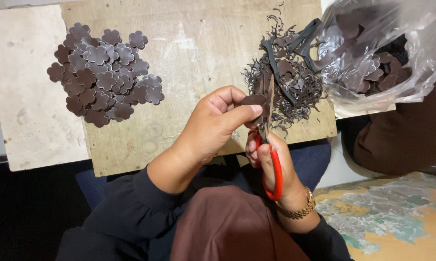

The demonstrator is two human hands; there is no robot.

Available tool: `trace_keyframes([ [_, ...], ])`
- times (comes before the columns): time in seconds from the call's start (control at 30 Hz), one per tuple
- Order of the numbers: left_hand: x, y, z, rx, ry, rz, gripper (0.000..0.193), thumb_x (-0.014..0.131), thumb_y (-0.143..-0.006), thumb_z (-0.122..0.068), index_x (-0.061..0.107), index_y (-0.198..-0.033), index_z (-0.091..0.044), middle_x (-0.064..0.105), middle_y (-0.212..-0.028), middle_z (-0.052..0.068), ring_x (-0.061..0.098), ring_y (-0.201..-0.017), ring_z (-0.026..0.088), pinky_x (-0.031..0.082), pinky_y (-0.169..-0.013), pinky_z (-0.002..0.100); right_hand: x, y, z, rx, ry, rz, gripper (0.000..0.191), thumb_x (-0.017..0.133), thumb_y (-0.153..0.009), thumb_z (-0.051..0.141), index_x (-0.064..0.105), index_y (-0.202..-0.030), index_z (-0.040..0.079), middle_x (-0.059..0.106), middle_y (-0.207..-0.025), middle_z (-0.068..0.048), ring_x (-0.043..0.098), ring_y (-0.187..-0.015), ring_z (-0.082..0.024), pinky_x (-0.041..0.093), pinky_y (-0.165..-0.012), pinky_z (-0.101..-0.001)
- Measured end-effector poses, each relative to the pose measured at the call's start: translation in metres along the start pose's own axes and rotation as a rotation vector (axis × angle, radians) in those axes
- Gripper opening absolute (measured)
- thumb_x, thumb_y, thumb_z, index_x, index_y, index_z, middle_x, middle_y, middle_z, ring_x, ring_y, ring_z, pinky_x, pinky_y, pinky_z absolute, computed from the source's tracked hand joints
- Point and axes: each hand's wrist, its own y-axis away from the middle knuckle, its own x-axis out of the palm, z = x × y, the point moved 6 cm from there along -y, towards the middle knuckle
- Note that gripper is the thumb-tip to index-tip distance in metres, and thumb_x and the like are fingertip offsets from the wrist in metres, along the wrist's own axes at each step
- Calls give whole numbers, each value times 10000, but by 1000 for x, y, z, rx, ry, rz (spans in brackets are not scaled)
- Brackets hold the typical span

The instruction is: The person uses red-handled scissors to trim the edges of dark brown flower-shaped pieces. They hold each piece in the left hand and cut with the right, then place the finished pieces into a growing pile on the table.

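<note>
Right now the left hand [213, 123] pinches a small dark brown piece [253, 100] between thumb and forefinger, closed on its edge, just above the near side of the wooden worktop [194, 48]. The right hand [271, 162] is wrapped around the red handles of the scissors [268, 140], fingers through the loops, and the blades stand upward and touch the piece. I cannot tell how wide the blades are parted.

The piece looks thin, light and a little flexible, perhaps leather or a similar sheet, so I judge it will bend if it is held far from the cutting line. It is best taken at the rim opposite the blades, with a firm pinch, because such a small flat thing can turn or slip.

On the left of the worktop lies a pile of flower shapes [104, 77] in the same dark colour. Behind the scissors is a heap of curly trimmings [295, 82], and beside it a clear plastic bag [382, 53] holds more dark pieces.
</note>
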Motion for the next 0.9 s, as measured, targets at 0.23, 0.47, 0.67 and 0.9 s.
trace_keyframes([
  [0.23, -2, -2, 3, -6, 28, 8, 90, 695, -943, -54, 659, -1008, -4, 703, -895, 46, 639, -820, 107, 540, -773, 267, -3, 0, -5, 9, -12, -1, 563, 578, -1002, 617, 516, -998, 58, 443, -790, 22, 376, -662, -69, 323, -577, -221],
  [0.47, -6, -5, 5, 49, -38, -27, 122, 674, -989, -82, 684, -1040, 27, 721, -920, 46, 638, -839, 105, 546, -787, 273, -4, 1, -6, 15, 23, 13, 548, 563, -1010, 611, 514, -960, 67, 448, -786, 19, 369, -654, -69, 312, -564, -218],
  [0.67, -7, -6, 3, 91, -11, 4, 109, 663, -1003, -85, 669, -1029, 20, 720, -918, 63, 655, -854, 108, 553, -804, 273, -7, 2, -11, 54, 18, -13, 548, 559, -1006, 605, 527, -932, 63, 445, -747, 19, 372, -623, -71, 317, -549, -217],
  [0.9, -11, -2, -6, 66, -173, -32, 115, 696, -959, -89, 692, -986, 23, 717, -871, 40, 655, -745, 79, 552, -680, 233, -7, 5, -2, 99, 129, 57, 679, 511, -965, 721, 564, -1021, 46, 491, -831, 26, 430, -713, -66, 373, -629, -209],
])
